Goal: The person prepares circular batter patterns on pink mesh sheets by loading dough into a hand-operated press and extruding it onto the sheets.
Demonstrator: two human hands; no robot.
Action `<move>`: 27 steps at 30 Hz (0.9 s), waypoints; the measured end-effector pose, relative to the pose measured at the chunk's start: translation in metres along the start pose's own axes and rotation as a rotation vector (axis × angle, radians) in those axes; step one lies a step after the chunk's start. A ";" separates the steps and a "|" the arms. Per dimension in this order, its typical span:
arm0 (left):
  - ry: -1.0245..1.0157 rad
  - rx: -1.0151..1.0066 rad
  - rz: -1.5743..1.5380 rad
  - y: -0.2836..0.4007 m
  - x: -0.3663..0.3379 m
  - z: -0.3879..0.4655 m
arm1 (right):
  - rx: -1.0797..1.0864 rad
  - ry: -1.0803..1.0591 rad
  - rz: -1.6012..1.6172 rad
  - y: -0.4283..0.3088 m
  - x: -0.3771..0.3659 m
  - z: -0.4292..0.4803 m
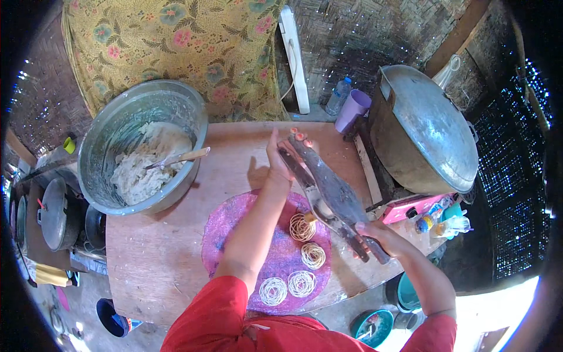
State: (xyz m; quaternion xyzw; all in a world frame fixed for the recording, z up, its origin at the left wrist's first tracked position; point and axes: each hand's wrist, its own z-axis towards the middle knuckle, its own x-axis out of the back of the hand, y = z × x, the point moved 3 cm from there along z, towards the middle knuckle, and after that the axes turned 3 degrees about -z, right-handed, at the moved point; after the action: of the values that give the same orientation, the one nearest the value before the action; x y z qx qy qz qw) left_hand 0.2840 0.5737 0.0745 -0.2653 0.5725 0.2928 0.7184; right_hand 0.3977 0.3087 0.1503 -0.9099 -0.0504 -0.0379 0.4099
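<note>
My left hand grips the far end of a dark wooden hand press with two long arms, its fingertips showing over the top. My right hand holds the near end of both arms. The press is held slanted above the table. Beneath its middle, a short light-coloured piece shows just above a coiled nest of noodle-like strands. Several such nests lie on a round purple mat, two of them whiter. My left forearm hides part of the mat.
A large metal basin of pale dough with a wooden-handled tool stands at the left. At the right a big lidded pot sits on a pink stove. A purple cup and plastic bottle stand behind.
</note>
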 end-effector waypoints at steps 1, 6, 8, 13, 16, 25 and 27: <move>0.000 0.006 0.001 0.003 -0.004 -0.002 | 0.058 0.006 0.021 0.000 -0.004 0.003; 0.117 -0.003 0.046 -0.004 -0.005 -0.030 | 0.015 -0.058 0.117 0.010 -0.011 -0.006; 0.158 -0.001 0.022 -0.011 0.013 -0.030 | -0.007 -0.047 0.100 0.014 -0.006 -0.006; -0.033 0.108 -0.142 -0.018 0.042 -0.007 | 0.004 0.021 0.058 0.038 -0.001 0.017; -0.067 0.158 -0.061 -0.003 0.017 0.006 | 0.159 0.018 -0.039 0.039 -0.002 0.024; 0.222 -0.030 0.115 0.003 -0.034 -0.078 | -0.061 -0.212 0.015 0.039 -0.043 -0.025; 0.215 -0.021 0.127 0.002 0.006 -0.103 | -0.181 -0.200 0.014 0.045 -0.061 -0.029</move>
State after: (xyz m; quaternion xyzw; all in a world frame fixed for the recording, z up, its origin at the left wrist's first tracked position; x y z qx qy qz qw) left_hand 0.2151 0.5020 0.0471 -0.2659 0.6587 0.3133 0.6303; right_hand 0.3416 0.2533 0.1295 -0.9427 -0.0812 0.0514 0.3194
